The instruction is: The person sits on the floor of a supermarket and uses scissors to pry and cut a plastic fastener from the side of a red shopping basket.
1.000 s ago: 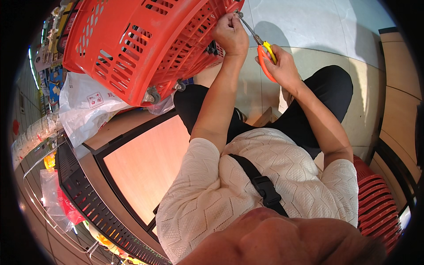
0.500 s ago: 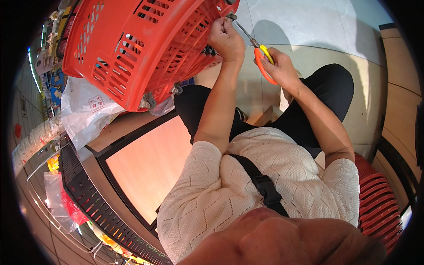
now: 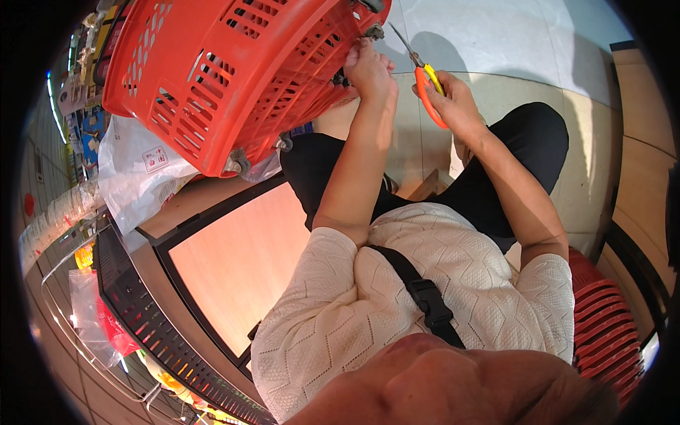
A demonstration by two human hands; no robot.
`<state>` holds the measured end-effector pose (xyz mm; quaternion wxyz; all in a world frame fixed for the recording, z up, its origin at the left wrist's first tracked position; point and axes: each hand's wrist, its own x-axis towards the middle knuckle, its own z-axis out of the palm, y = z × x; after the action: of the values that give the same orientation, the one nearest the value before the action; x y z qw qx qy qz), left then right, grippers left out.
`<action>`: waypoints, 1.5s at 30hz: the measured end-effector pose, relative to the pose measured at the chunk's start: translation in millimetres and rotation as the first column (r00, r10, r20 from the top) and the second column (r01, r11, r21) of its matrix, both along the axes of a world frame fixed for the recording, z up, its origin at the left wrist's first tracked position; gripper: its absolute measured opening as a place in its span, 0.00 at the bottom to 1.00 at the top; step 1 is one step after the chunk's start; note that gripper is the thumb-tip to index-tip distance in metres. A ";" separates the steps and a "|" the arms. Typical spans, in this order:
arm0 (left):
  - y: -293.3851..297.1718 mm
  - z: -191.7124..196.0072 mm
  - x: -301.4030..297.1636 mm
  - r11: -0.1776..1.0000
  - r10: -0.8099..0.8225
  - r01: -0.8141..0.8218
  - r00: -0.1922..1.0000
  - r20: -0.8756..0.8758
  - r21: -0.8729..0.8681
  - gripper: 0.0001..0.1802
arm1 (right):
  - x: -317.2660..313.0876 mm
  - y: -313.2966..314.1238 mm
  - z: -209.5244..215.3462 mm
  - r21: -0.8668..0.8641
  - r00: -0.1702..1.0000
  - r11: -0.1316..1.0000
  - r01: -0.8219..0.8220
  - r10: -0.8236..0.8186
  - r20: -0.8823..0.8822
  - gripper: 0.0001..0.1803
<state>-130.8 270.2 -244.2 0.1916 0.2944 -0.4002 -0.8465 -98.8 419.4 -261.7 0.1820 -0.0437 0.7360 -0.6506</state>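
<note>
From the head view, the person sits with black-trousered legs over a pale tiled floor (image 3: 496, 42) and works at a red plastic shopping basket (image 3: 227, 78) that lies tipped on its side across the upper left, its slotted wall facing the camera. The left hand (image 3: 370, 71) is closed on the basket's near rim at the upper middle of the picture, fingers curled over the edge next to a small metal fitting (image 3: 374, 32). Just beside it to the right, the right hand (image 3: 457, 106) is wrapped around the orange and yellow handles of a pair of scissors (image 3: 423, 71), whose thin blades point up and left toward that rim; whether the blades touch the basket cannot be told. Under the basket lie a white plastic bag (image 3: 142, 170) and a light wooden board (image 3: 241, 262) with a dark frame. A stack of red baskets (image 3: 602, 319) sits at the lower right.
</note>
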 end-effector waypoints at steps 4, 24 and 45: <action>-2.8 13.8 -0.9 0.976 -0.029 0.013 0.997 0.074 0.216 0.07 | -5.6 -5.4 10.8 -0.118 0.990 0.992 0.053 -0.036 0.140 0.16; -5.8 27.7 24.5 0.976 -0.062 0.052 0.997 0.043 0.210 0.07 | -40.8 -25.8 14.2 -0.459 0.957 0.872 0.168 -0.032 0.290 0.19; -38.7 105.0 116.4 0.946 -0.311 0.323 0.928 -0.206 0.026 0.08 | -36.9 -17.6 5.8 -0.449 0.921 0.869 0.207 -0.019 0.388 0.15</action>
<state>-14.4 231.5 -139.3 0.0826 0.1451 -0.3959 -0.9030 -135.7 401.8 -256.0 0.2621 0.0801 0.5040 -0.8191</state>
